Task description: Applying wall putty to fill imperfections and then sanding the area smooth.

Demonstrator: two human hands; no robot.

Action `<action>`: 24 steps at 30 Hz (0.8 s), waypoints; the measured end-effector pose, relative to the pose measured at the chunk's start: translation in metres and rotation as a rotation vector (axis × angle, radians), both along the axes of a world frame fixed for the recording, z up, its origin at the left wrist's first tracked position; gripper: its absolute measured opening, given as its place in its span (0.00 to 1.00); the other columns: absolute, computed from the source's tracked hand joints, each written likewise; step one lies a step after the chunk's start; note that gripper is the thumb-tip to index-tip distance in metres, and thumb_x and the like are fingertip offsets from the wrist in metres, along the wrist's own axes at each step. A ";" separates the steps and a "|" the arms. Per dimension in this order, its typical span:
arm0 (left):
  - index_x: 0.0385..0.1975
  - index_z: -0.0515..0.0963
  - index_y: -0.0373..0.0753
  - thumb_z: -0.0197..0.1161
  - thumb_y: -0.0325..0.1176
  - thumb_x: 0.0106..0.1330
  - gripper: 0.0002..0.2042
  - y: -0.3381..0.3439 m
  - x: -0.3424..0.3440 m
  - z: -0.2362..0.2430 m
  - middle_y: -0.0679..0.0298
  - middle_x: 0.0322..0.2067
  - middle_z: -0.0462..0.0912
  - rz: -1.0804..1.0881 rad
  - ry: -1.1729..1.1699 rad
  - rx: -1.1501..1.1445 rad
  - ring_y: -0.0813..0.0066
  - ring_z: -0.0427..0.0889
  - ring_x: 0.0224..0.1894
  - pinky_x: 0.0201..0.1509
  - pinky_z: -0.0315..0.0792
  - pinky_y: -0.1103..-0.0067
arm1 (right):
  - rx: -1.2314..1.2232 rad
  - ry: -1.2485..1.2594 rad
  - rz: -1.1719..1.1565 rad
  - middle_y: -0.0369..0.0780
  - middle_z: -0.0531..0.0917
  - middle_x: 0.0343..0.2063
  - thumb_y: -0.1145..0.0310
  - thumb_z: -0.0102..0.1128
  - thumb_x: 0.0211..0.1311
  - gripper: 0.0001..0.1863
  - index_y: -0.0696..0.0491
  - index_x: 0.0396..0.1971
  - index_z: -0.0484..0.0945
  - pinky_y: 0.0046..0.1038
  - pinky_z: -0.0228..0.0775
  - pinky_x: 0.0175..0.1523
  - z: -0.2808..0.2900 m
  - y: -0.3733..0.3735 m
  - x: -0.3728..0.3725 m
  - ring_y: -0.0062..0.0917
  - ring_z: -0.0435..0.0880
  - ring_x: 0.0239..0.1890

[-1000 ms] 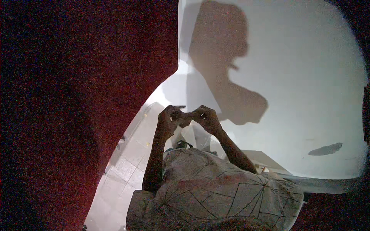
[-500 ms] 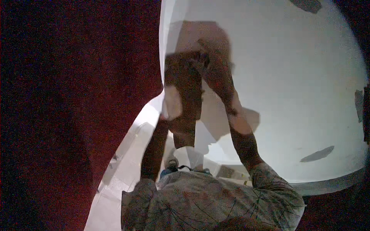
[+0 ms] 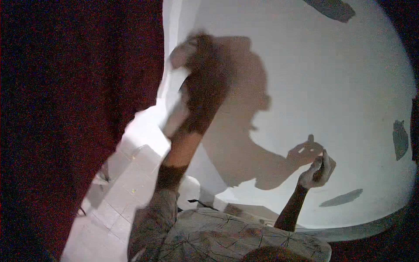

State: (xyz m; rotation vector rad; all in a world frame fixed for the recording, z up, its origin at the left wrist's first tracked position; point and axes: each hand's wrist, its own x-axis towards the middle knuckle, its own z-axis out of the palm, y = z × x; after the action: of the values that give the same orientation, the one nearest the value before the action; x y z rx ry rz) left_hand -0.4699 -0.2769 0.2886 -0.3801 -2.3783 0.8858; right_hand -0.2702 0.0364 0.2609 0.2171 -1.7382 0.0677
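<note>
A large smooth white surface (image 3: 331,87), like a painted wall or panel, fills the middle and right. My left hand (image 3: 196,50) is stretched far forward at the left edge of this surface; motion and shade smear its fingers, so its grip cannot be told. My right hand (image 3: 317,170) is raised over the lower right part of the surface, fingers curled and thumb and fingertips pressed together. Whatever the fingertips pinch, if anything, is too small to make out. A dark shadow of my head and arms lies across the surface.
Grey patches show on the white surface: one at the top (image 3: 334,9), one at the right (image 3: 400,139), one lower down (image 3: 341,198). A dark red area (image 3: 78,87) covers the left side. Pale floor tiles (image 3: 126,187) lie at lower left.
My right hand has drawn back from beside the left hand, down and to the right. My left hand remains reached forward, now further left. The whole view has shifted slightly.
</note>
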 end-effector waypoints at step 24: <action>0.68 0.67 0.39 0.48 0.43 0.79 0.23 -0.152 -0.206 0.008 0.56 0.65 0.72 0.015 0.643 1.618 0.65 0.70 0.67 0.73 0.61 0.68 | -2.120 -1.100 0.847 0.37 0.82 0.22 0.71 0.65 0.66 0.04 0.47 0.30 0.83 0.25 0.70 0.23 -0.018 -0.064 -0.034 0.23 0.78 0.19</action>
State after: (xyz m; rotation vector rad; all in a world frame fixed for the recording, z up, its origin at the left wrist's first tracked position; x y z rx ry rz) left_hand -0.6757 -0.4294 0.2968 0.4997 -1.7374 -0.8971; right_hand -0.3039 -0.0277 0.2434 -0.8201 -1.4318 2.8079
